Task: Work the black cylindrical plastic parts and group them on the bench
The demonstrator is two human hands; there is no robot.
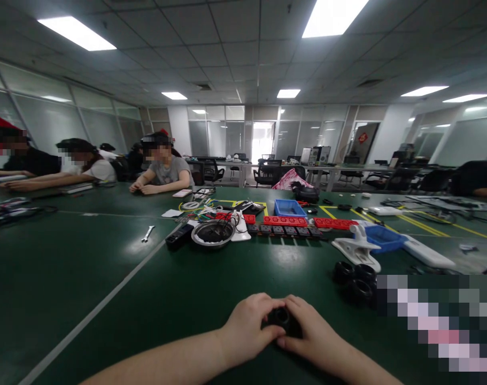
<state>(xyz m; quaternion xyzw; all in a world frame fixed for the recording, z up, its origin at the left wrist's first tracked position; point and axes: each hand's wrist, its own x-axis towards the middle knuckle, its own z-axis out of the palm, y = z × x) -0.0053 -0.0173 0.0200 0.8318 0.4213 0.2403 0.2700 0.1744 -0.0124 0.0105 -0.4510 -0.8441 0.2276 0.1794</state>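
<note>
At the near middle of the green table (179, 321), a small black round piece with a hole in its middle (282, 316) sits between my two hands. My left hand (251, 323) curls around its left side, thumb and fingers closed on it. From the other side, my right hand (311, 327) grips the same piece, and the fingertips of both hands meet at its far and near edges. Part of the piece is covered by fingers. To the right stands a cluster of several similar black round pieces (361, 290).
Beyond my hands lie a metal bowl (193, 235) of dark parts, red socket strips (285, 220), a black strip (285, 231), blue trays (290, 208), a white clip stand (357, 248) and a wrench (148, 233). Co-workers sit along the far left. A pixelated patch hides the lower right.
</note>
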